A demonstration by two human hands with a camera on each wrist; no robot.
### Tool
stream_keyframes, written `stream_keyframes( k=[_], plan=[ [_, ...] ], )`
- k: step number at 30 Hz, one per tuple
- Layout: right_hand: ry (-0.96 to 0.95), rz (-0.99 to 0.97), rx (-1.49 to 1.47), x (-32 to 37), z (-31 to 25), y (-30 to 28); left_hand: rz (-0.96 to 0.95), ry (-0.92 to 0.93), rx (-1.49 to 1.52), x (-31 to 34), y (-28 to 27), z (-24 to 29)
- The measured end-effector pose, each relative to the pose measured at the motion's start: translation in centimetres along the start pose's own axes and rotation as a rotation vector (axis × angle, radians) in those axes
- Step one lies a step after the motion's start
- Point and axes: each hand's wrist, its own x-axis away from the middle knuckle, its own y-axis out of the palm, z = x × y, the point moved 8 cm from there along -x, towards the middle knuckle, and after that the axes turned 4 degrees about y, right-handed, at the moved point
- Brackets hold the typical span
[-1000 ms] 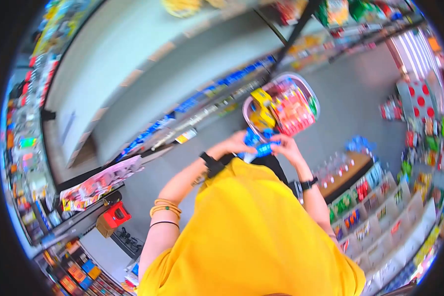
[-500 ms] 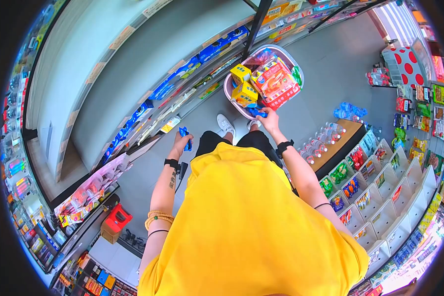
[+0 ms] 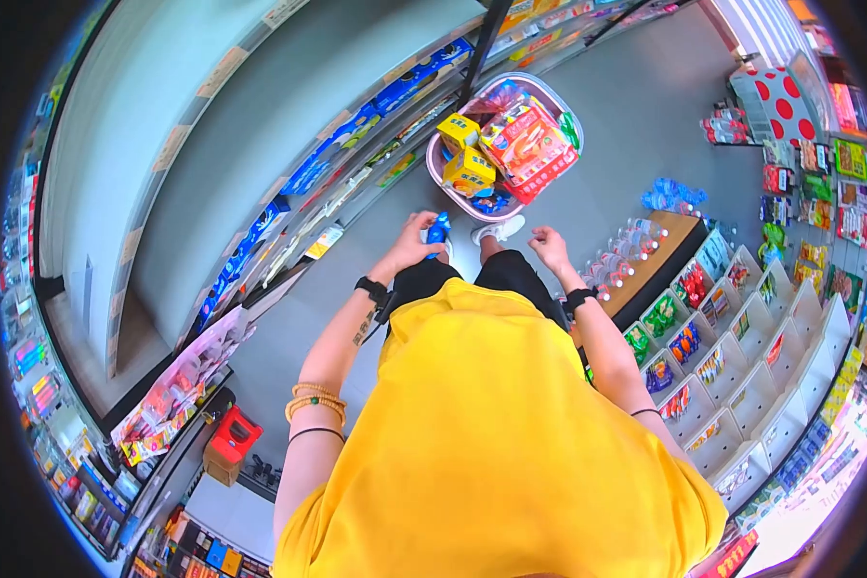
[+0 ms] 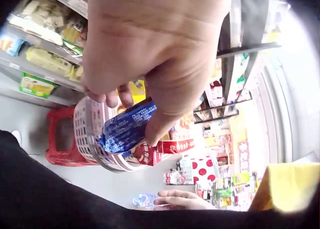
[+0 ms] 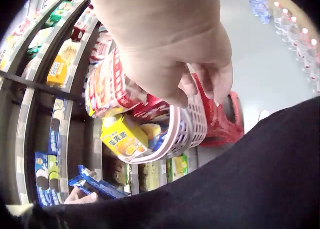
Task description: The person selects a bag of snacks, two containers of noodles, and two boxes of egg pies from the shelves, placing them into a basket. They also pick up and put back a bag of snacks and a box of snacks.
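Observation:
My left hand pinches a blue snack packet between thumb and fingers, short of the basket's near rim. To the right, my right hand is empty, its fingers loosely bent. In the right wrist view that hand overlaps the rim of the pale pink basket. Yellow boxes, a large red-and-orange snack pack and blue packets fill the basket. A green item sticks up at its right side.
A red stool stands under the basket. Shelves with blue boxes run along the left. At right are water bottles on a wooden ledge, divided snack bins and a red-dotted box.
My hands parted from the blue packets. The right one let its packet go in the basket and drew back right; the left swung out, then back toward the basket with its packet.

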Motion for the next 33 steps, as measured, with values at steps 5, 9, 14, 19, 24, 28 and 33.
stream_keyframes(
  k=[5,9,14,19,24,28,33],
  plan=[
    [0.164,0.051,-0.08,3.5,13.7,-3.1,-0.052,0.058,-0.028,-4.8,4.6,6.4],
    [0.323,0.077,-0.175,7.0,22.7,-5.3,0.106,0.222,-0.285,-7.1,7.9,8.9],
    [0.459,0.059,-0.523,11.5,29.0,-5.6,0.268,0.171,-0.427,-8.9,11.1,7.6],
    [0.536,0.016,-0.58,13.5,29.9,-8.1,0.288,0.043,-0.6,-10.3,13.4,5.3],
    [0.463,-0.015,-0.613,11.2,29.0,-12.0,0.338,-0.041,-0.596,-10.9,14.6,4.7],
    [0.194,-0.06,-0.539,7.0,22.9,-17.9,0.388,-0.066,-0.654,-9.0,15.0,4.3],
    [-0.39,-0.164,-0.462,8.8,-1.0,-29.9,0.32,-0.192,-0.615,-3.5,12.9,-0.8]
  ],
)
